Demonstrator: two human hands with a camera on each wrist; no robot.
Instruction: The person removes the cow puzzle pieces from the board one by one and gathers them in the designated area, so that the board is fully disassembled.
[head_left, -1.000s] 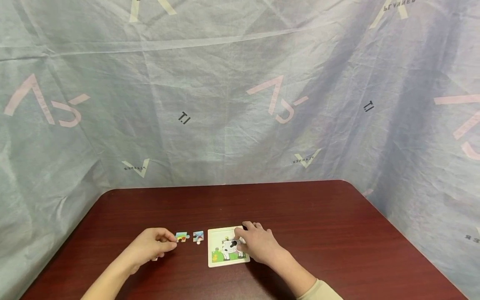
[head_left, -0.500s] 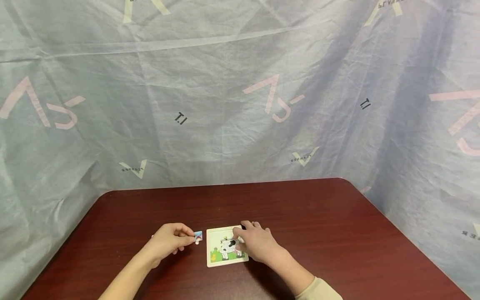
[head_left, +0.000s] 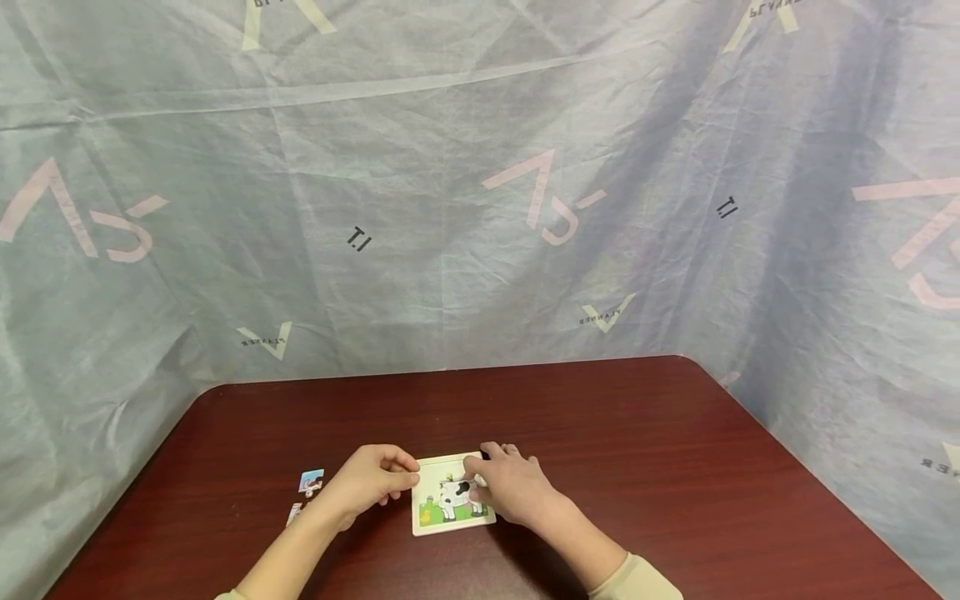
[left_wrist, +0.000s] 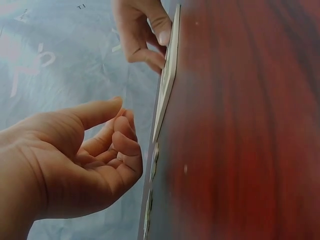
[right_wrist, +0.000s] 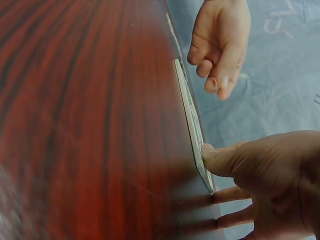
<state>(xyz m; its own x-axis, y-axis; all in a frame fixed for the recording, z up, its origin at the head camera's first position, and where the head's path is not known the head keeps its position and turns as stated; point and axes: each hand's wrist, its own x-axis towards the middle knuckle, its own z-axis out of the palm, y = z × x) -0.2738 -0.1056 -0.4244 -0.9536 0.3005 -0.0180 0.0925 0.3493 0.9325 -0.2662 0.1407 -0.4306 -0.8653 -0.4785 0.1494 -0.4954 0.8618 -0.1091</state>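
A square jigsaw puzzle board [head_left: 453, 530] with a pale rim and a cow picture lies on the table. My right hand [head_left: 517, 487] grips its right side. In the right wrist view, the thumb [right_wrist: 212, 155] presses on the face while other fingers reach past the edge. My left hand [head_left: 375, 483] hovers by the board's left edge, its thumb and index tips brought together. I cannot tell whether a piece is pinched between them. Two loose puzzle pieces show left of this hand: one blue [head_left: 311, 481], one partly hidden behind the forearm [head_left: 294, 513].
The dark red-brown table [head_left: 637, 450] has rounded far corners. A grey cloth backdrop [head_left: 450, 275] with printed marks surrounds it. Low in the left wrist view, thin pieces [left_wrist: 154, 162] are seen edge-on, in line with the board.
My left hand has moved right, passing over the loose pieces to the board's left edge. The two pieces at left have come into sight. My right hand stays on the board.
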